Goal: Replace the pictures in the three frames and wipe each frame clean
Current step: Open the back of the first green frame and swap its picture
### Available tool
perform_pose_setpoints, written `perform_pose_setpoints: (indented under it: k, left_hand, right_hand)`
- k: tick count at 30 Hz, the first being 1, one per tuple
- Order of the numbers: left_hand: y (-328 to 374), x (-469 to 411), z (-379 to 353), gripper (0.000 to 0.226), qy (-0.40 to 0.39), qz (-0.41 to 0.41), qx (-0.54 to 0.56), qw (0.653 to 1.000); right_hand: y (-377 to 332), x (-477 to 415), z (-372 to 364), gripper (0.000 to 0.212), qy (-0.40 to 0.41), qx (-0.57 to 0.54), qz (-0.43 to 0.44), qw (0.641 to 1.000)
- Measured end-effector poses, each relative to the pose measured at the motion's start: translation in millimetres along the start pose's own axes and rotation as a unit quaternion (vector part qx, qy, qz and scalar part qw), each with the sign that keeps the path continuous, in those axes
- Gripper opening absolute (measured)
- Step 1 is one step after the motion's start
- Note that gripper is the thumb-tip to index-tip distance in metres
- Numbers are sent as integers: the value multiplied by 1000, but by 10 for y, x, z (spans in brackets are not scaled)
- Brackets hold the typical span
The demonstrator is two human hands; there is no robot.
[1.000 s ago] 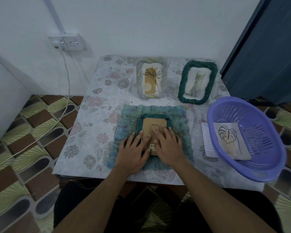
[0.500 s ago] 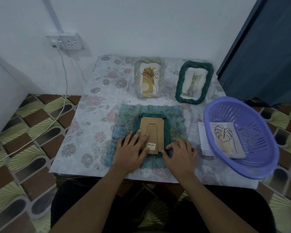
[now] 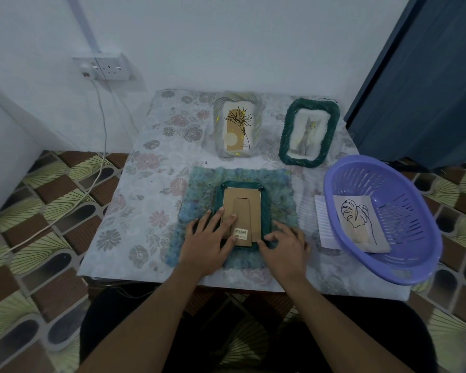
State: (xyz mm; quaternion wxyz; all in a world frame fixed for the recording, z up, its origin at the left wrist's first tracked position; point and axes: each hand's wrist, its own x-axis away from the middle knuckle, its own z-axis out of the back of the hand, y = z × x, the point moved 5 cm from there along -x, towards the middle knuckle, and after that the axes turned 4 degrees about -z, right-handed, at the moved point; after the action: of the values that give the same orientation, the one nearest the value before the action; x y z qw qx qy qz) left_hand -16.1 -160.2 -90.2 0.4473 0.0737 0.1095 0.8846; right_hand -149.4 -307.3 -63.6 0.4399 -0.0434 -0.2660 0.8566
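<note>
A dark green frame (image 3: 266,203) lies face down on a fuzzy blue cloth (image 3: 277,184), its brown cardboard back with a barcode sticker facing up. My left hand (image 3: 209,239) rests flat on the frame's left side, fingers straight across the backing. My right hand (image 3: 284,247) sits at the frame's near right corner, its fingertips curled against the edge. At the back stand a pale twisted frame (image 3: 237,125) with a plant drawing and a green frame (image 3: 308,133) with a cat picture.
A purple basket (image 3: 404,184) at the right holds a leaf-drawing picture (image 3: 359,222) and overlaps a white lined sheet (image 3: 322,219). The small table wears a floral cover (image 3: 135,211). A wall socket (image 3: 111,68) with a cable sits at the left; a dark door (image 3: 425,76) at the right.
My right hand slid off the cardboard back to the frame's near right corner. My left hand stayed on the frame's left side.
</note>
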Motion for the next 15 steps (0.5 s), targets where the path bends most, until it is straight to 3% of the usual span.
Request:
perform_pose_setpoints:
  k: [8,15]
  left_hand:
    - [4,4,9,56,2,0,-2,1000]
    - [3,0,8,56,3,-1,1,1000]
  right_hand:
    - [-97,-23,-16,11,-33,2,31,999]
    - [-169,-25,5,14,-31,73,117,990]
